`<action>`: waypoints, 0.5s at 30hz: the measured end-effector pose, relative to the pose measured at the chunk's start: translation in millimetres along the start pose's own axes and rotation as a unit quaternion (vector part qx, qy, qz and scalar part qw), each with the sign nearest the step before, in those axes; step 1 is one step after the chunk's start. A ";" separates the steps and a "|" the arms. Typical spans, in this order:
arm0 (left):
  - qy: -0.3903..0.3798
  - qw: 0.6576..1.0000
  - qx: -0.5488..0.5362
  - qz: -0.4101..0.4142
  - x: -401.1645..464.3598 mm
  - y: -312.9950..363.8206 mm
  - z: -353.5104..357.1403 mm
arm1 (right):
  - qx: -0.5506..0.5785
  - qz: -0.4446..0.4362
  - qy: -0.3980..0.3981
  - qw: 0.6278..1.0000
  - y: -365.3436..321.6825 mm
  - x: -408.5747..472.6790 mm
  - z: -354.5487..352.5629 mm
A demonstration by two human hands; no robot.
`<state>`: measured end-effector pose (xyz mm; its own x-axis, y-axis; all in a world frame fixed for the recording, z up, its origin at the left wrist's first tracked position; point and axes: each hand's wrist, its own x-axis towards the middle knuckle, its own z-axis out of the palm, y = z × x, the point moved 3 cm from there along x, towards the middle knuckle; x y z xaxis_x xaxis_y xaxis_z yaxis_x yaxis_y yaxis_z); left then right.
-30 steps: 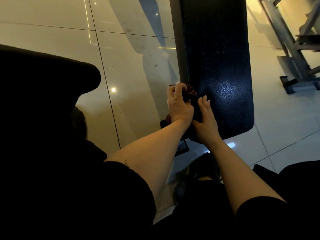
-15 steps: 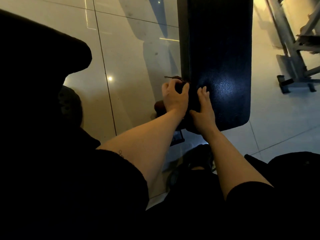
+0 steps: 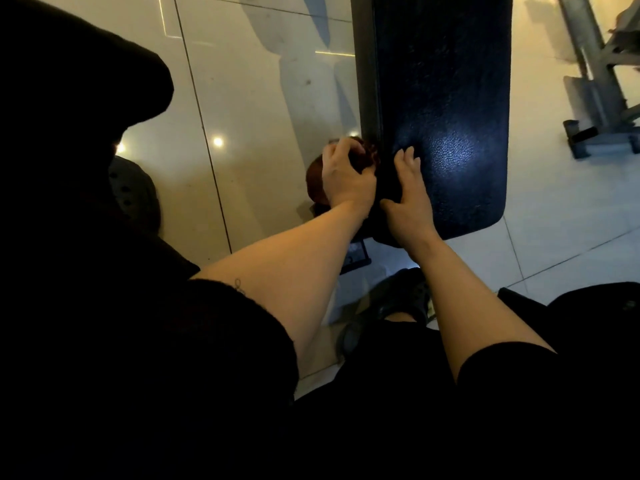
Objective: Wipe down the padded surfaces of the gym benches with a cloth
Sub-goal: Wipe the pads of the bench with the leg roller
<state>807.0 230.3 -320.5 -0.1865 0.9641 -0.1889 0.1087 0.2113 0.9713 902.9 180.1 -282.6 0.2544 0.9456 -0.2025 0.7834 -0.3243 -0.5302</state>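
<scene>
The bench pad (image 3: 446, 98), black pebbled vinyl with rounded corners, runs lengthwise away from the person. At its left edge the left hand (image 3: 346, 181) grips a crumpled reddish-brown cloth (image 3: 363, 157) (fingers curled). The right hand (image 3: 410, 206) lies flat on the pad's near end, fingers straight.

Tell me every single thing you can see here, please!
bench pad: one, black, top middle, running up out of view.
cloth: one, dark reddish, bunched at the pad's left edge.
floor: pale shiny tiles, all around the bench.
metal frame: one, grey, top right on the floor.
shoe: one, dark, on the floor below the pad's near end.
left hand: fingers curled round the cloth at the pad's left side.
right hand: fingers straight, resting flat on the pad.
sleeves: black, at the bottom.
</scene>
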 end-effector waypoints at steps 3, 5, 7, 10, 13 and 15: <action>-0.083 0.993 0.050 -0.069 -17.1 -35.1 3.1 | -0.007 0.001 -0.002 1.000 -1.0 -0.3 1.4; -0.057 0.994 0.038 -0.089 -16.7 -37.8 0.8 | -0.005 0.002 -0.001 1.000 -0.8 0.5 1.4; 0.012 0.993 -0.038 -0.110 2.3 -25.2 -3.6 | -0.003 0.000 0.000 1.000 0.6 0.7 0.8; 0.070 0.979 -0.160 -0.100 44.6 9.5 -12.0 | 0.008 -0.003 0.001 1.000 2.8 0.7 0.8; 0.043 0.986 -0.157 -0.040 53.6 36.1 -2.9 | 0.004 -0.004 0.005 1.000 3.6 0.9 0.7; 0.036 0.991 -0.125 -0.043 42.8 32.5 3.1 | 0.000 -0.005 0.005 1.000 3.2 1.0 1.6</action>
<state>805.6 278.9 -297.5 -0.2551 0.9283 -0.2705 -0.1546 0.2370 0.9591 904.8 179.9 -285.8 0.2529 0.9488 -0.1895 0.7857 -0.3157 -0.5320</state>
